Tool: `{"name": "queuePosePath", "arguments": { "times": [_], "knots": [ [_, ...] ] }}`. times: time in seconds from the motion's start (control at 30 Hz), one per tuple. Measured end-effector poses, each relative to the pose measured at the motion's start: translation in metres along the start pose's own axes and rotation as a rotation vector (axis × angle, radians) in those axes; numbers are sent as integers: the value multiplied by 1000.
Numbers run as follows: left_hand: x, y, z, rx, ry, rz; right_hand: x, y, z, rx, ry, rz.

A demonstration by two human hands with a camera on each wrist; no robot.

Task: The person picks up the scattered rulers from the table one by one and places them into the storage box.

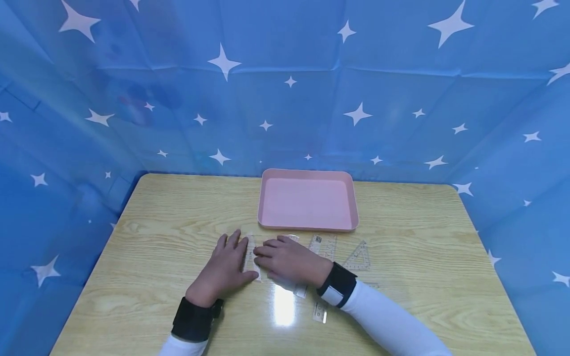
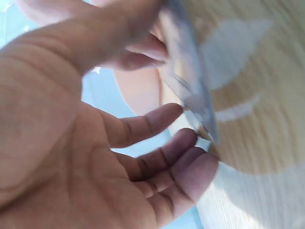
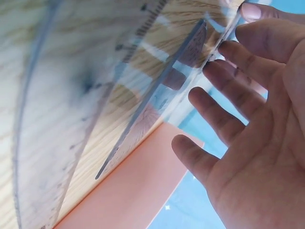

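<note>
A clear ruler (image 1: 251, 247) lies on the table between the two hands, pointing away from the person. My left hand (image 1: 224, 267) rests along its left side with fingers extended, the thumb at its near end. In the left wrist view, the fingertips are at the edge of a clear plastic piece (image 2: 188, 71). From the other side, my right hand (image 1: 294, 262) reaches over with outstretched fingers, fingertips close to the ruler's right edge. A clear protractor (image 1: 291, 237) is partly hidden under the right hand. The right wrist view shows clear marked plastic (image 3: 71, 105) beside the relaxed fingers.
Beyond the hands stands a pink tray (image 1: 307, 228). Right of the right hand are more clear rulers (image 1: 315, 243) and a clear set square (image 1: 359, 258). Another clear strip (image 1: 319, 312) shows below the right wrist. A blue star-patterned curtain (image 1: 285, 104) hangs behind the table.
</note>
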State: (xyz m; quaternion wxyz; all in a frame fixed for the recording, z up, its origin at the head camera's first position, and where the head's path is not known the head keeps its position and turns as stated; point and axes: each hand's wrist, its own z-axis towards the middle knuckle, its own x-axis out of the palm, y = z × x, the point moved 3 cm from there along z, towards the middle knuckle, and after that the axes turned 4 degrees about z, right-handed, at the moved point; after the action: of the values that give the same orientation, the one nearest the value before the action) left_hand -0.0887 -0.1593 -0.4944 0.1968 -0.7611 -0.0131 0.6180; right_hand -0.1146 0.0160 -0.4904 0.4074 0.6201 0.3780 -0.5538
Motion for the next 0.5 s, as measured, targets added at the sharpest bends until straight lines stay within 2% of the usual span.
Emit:
{"name": "queuePosePath", "arguments": {
  "times": [0.33,0.4,0.5],
  "knots": [
    [3,-9,-2,-40,-156,16,-4,4,2,-2,-50,-44],
    [3,-10,-1,-51,-162,11,-5,5,2,-1,-53,-53],
    [4,-12,1,-88,-137,-30,-5,6,3,0,-55,-60]
  ]
}}
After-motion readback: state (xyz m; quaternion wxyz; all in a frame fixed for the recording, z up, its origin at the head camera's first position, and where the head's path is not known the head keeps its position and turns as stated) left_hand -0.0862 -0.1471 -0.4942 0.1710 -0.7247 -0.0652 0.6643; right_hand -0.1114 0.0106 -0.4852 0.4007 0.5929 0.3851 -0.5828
